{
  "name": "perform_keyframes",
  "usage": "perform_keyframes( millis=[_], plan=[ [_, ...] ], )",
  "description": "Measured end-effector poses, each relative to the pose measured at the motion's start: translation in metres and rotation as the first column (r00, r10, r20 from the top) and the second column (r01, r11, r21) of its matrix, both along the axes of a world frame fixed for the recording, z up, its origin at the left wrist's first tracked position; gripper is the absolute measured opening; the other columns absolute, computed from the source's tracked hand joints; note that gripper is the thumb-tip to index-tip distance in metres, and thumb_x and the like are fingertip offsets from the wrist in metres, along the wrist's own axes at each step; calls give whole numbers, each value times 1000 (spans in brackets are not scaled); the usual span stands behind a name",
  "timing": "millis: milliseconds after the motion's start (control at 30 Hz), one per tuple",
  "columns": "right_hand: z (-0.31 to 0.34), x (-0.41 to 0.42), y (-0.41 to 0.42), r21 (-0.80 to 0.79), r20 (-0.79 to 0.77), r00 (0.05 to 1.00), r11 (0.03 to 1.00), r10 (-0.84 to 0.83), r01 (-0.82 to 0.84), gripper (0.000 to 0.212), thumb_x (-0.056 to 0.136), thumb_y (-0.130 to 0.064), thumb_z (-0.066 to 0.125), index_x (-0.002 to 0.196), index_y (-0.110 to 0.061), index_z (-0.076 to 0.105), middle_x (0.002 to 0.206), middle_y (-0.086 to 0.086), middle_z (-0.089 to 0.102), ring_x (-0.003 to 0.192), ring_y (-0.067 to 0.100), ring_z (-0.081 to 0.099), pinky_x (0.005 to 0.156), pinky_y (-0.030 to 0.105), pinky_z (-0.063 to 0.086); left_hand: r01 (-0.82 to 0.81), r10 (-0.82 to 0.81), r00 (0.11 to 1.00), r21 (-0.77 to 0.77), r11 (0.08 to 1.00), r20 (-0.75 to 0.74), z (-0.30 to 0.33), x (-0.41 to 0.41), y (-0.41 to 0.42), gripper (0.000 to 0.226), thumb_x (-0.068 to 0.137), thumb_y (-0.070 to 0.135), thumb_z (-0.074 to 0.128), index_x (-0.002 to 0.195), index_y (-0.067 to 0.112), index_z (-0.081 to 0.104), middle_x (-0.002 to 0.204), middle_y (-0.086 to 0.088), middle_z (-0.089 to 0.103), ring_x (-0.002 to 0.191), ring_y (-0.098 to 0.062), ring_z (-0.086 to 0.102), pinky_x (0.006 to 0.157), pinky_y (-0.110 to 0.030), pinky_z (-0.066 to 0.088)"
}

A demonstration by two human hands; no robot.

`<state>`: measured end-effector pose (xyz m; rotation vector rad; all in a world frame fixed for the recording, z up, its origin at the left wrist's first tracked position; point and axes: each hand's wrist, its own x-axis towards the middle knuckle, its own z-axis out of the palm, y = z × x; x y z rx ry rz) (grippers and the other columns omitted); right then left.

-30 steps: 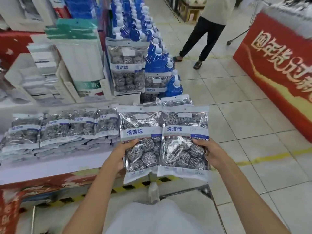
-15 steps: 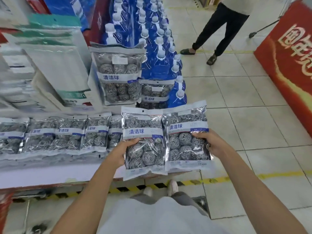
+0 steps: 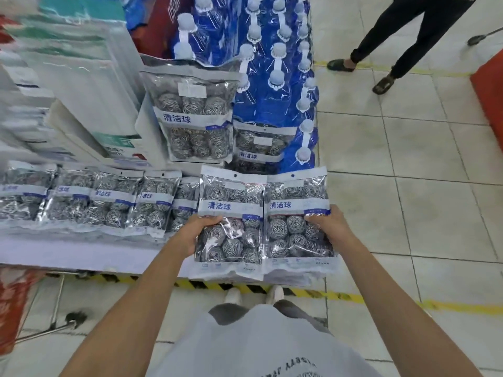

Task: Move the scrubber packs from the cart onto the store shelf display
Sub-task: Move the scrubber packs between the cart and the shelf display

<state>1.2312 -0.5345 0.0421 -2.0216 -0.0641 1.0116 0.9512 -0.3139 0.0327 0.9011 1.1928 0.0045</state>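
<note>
- While two stacks of scrubber packs are carried side by side above the front edge of the shelf display (image 3: 81, 254), the left hand (image 3: 190, 232) is curled round the left stack (image 3: 231, 221) at its outer edge, thumb laid across the front.
- The right stack (image 3: 298, 219) is gripped the same way by the right hand (image 3: 330, 227) — each grip is wrapped on its own stack, and the inner edges of the two stacks are touching.
- A row of packs (image 3: 109, 202) is already laid flat on the shelf, overlapping, just left of the held ones; the cart cannot be made out.
- Judged risk: only the outer edges are held, so the slick plastic lower packs could be shed from either stack if the grip is eased unevenly.
- Judged risk: the right stack is held past the shelf's corner — if it is set down there, it could be tipped onto the floor.
- The laid row could also be nudged out of line during placing.
</note>
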Motion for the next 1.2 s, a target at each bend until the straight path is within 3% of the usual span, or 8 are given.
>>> perform_keyframes(
  millis=[67,233,400,600,700,933,1000,1200],
  plan=[
    [-6,-3,-3,-19,65,998,1000,-4,6,67,79,-12,87,134,-14,49,115,3,66,104,23,63,88,37,49,-18,20,1000,115,993,-16,-4,1,1,38,74,16,88,109,15,73,104,-5,80,105,-28,71,94,-43,55],
    [-15,-6,0,-40,128,992,999,4,1,68,78,-16,87,134,-16,48,115,6,66,101,27,64,79,34,48,-98,103,994,172,980,-25,-13,4,3,44,78,5,85,115,20,69,108,-5,79,109,-28,72,104,-50,52],
    [-15,-7,7,-113,197,977,992,80,-58,64,82,-20,85,134,-14,49,118,5,63,104,25,61,82,33,46,-50,82,991,268,962,-109,-22,10,7,42,78,12,87,113,24,67,115,-2,75,114,-27,67,108,-51,47],
    [-11,-14,-1,-274,399,873,945,282,-180,62,83,-37,82,132,-12,53,121,9,58,108,27,61,92,38,52,79,12,980,451,889,-197,-8,13,-4,52,88,23,81,133,15,56,125,-3,64,118,-28,60,99,-44,49],
    [-1,-20,0,-388,481,757,882,442,-268,59,91,-40,73,137,-11,53,129,16,52,117,36,55,102,46,50,148,-16,968,522,840,-249,-3,7,-10,68,90,34,78,146,12,46,136,-3,59,126,-28,56,108,-50,46],
    [24,-46,25,-468,556,430,696,711,-544,51,100,-36,58,145,-10,54,144,14,51,134,31,45,107,46,46,276,-19,927,648,710,-374,28,-24,-29,37,100,28,65,130,7,59,108,0,61,109,-28,63,81,-30,47],
    [33,-59,39,-452,562,332,618,757,-643,51,104,-37,55,147,-11,52,145,13,52,136,30,44,110,43,43,263,31,918,667,697,-395,35,-41,-36,44,100,42,58,133,13,58,119,-5,63,117,-32,63,89,-36,54],
    [55,-135,78,-400,550,-46,215,834,-891,53,106,-43,46,152,-17,43,148,6,51,133,25,50,107,41,45,311,263,785,724,615,-561,52,-113,-88,54,107,36,48,153,10,42,149,-16,50,134,-34,49,109,-44,43]
  ],
)
